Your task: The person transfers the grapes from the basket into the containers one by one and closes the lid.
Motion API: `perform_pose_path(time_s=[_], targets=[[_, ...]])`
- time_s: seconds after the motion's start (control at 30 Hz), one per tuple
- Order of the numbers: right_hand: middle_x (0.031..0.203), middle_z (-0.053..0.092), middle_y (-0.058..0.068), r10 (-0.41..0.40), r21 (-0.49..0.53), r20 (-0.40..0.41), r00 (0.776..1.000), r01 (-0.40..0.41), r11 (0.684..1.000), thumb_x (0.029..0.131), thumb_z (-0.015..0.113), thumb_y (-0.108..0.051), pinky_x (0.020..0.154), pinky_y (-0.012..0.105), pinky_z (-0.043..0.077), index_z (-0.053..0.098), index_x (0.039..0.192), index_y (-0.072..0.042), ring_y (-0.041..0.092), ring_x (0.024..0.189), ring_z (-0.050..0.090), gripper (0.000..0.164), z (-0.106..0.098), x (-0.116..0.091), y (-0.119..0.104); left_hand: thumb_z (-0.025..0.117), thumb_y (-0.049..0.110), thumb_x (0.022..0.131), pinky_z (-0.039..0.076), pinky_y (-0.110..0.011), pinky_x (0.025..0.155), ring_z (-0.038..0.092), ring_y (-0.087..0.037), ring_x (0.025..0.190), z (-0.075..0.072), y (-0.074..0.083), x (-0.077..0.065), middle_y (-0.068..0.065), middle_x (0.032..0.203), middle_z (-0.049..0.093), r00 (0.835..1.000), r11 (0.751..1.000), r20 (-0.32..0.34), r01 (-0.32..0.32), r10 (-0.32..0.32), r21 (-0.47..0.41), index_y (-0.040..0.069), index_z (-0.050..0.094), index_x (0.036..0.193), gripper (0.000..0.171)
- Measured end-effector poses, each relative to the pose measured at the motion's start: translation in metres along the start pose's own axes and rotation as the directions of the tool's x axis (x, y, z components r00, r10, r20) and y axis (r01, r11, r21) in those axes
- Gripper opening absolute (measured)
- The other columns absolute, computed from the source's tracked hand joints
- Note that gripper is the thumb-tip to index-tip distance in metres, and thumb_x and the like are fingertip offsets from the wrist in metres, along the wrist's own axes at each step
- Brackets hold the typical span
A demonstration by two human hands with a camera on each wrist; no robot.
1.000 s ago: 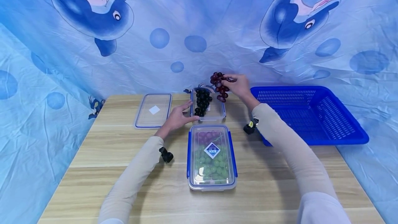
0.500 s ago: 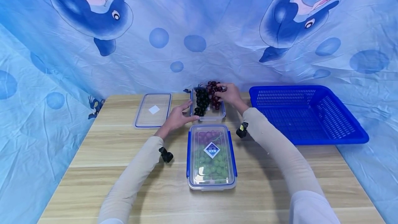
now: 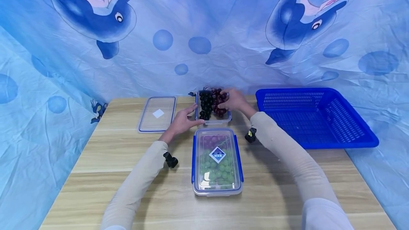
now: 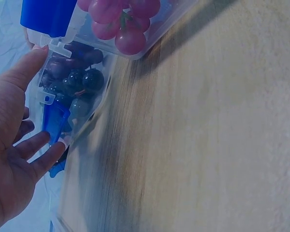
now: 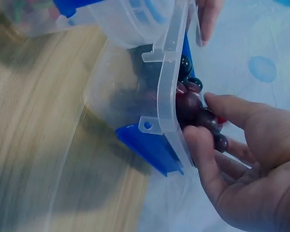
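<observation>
An open clear plastic food container (image 3: 220,121) stands at the back of the table with a bunch of black grapes (image 3: 205,105) along its left side. My right hand (image 3: 234,100) holds a bunch of dark red grapes (image 3: 217,107) at the container's right half. Close up in the right wrist view, thumb and fingers pinch the red grapes (image 5: 188,104) right at the container's rim. My left hand (image 3: 181,121) touches the container's near left corner, fingers spread. In the left wrist view, its fingertips (image 4: 60,147) lie beside a hanging blue latch (image 4: 54,118).
A lidded container (image 3: 218,178) with green and pinkish grapes stands in front, blue latches along its sides. A clear lid with a blue seal (image 3: 158,121) lies on the left. To the right stands a blue perforated basket (image 3: 319,127). A dolphin-print sheet (image 3: 182,17) hangs behind.
My right hand has moved down and left, bringing the red grapes from above the container's back right to its right half beside the black grapes. The left hand has stayed at the corner.
</observation>
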State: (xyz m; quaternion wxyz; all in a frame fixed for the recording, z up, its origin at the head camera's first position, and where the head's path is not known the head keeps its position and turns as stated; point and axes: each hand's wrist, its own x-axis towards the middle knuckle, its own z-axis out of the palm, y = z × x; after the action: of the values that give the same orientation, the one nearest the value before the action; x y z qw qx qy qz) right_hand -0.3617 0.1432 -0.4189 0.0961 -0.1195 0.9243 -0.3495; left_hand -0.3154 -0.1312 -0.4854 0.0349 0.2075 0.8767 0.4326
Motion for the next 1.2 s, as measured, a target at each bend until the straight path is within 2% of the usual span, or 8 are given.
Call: perform_pose_path(time_s=[0.13,0.27,0.5,0.67,0.87,0.97,1.07,1.2], targets=[[0.083,0.071,0.005,-0.084,-0.141,0.039,0.996,0.089,0.986,0.086,0.083,-0.028,0.065,0.032,0.052,0.063,0.138,-0.008,0.015,0.071,0.063,0.059,-0.003,0.000,0.004,0.079,0.055,0.084,0.048,-0.048,0.111,0.049,-0.037,0.139,0.001,0.000,0.000,-0.006,0.168,0.029,1.000,1.000,0.000,0.009,-0.009,-0.007,0.008,0.038,0.157,0.096],[0.053,0.046,-0.003,-0.095,-0.183,0.123,0.988,0.116,0.976,0.092,0.077,-0.034,0.050,0.026,0.033,0.061,0.142,-0.010,0.007,0.046,0.035,0.058,-0.005,0.001,0.002,0.079,0.055,0.084,0.049,-0.049,0.110,0.050,-0.038,0.138,0.002,-0.001,0.001,-0.007,0.168,0.028,1.000,1.000,-0.002,0.008,-0.008,-0.017,0.008,0.038,0.157,0.096],[0.105,0.073,0.011,-0.098,-0.112,-0.064,0.993,0.090,0.990,0.094,0.075,-0.026,0.071,0.038,0.056,0.066,0.131,-0.004,0.023,0.087,0.067,0.044,-0.005,0.002,-0.002,0.079,0.054,0.084,0.051,-0.047,0.108,0.050,-0.039,0.138,0.003,-0.003,0.001,-0.007,0.168,0.028,1.000,1.000,-0.007,0.005,-0.005,-0.026,0.007,0.038,0.157,0.096],[0.129,0.067,0.019,-0.099,-0.133,-0.049,0.994,0.092,0.987,0.090,0.079,-0.025,0.091,0.047,0.057,0.061,0.139,-0.003,0.033,0.114,0.064,0.057,0.000,0.009,0.006,0.080,0.051,0.085,0.052,-0.046,0.107,0.050,-0.039,0.138,0.003,-0.002,0.001,-0.009,0.167,0.029,1.000,1.000,-0.012,0.000,0.000,-0.020,0.006,0.039,0.157,0.094],[0.138,0.063,0.019,-0.105,-0.267,0.014,0.994,0.105,0.958,0.090,0.079,-0.030,0.075,0.037,0.048,0.054,0.146,-0.001,0.018,0.059,0.048,0.067,0.006,0.020,0.014,0.080,0.051,0.086,0.052,-0.046,0.107,0.050,-0.040,0.138,0.002,-0.002,0.000,-0.009,0.168,0.028,1.000,1.000,-0.007,-0.006,0.006,-0.018,0.005,0.038,0.157,0.094],[0.137,0.064,0.019,-0.109,-0.300,0.019,0.994,0.110,0.948,0.092,0.077,-0.031,0.075,0.037,0.049,0.052,0.147,-0.001,0.016,0.055,0.046,0.068,0.007,0.021,0.013,0.080,0.050,0.086,0.052,-0.047,0.107,0.051,-0.040,0.137,0.002,-0.002,0.000,-0.009,0.168,0.028,1.000,1.000,-0.008,-0.003,0.003,-0.027,0.005,0.038,0.157,0.094],[0.134,0.065,0.020,-0.102,-0.254,-0.012,0.995,0.096,0.962,0.093,0.076,-0.028,0.086,0.042,0.054,0.054,0.145,-0.001,0.024,0.082,0.065,0.063,0.007,0.018,0.010,0.080,0.050,0.086,0.052,-0.046,0.107,0.051,-0.039,0.137,0.002,-0.003,0.000,-0.008,0.168,0.028,1.000,1.000,-0.007,0.002,-0.002,-0.022,0.006,0.038,0.157,0.094],[0.130,0.066,0.020,-0.102,-0.142,-0.082,0.991,0.090,0.986,0.095,0.074,-0.025,0.096,0.050,0.054,0.059,0.140,-0.001,0.035,0.117,0.062,0.054,0.004,0.012,0.006,0.078,0.054,0.085,0.051,-0.046,0.108,0.051,-0.039,0.137,0.002,-0.003,0.001,-0.008,0.168,0.028,1.000,1.000,0.004,0.004,-0.004,-0.025,0.009,0.037,0.158,0.095]])
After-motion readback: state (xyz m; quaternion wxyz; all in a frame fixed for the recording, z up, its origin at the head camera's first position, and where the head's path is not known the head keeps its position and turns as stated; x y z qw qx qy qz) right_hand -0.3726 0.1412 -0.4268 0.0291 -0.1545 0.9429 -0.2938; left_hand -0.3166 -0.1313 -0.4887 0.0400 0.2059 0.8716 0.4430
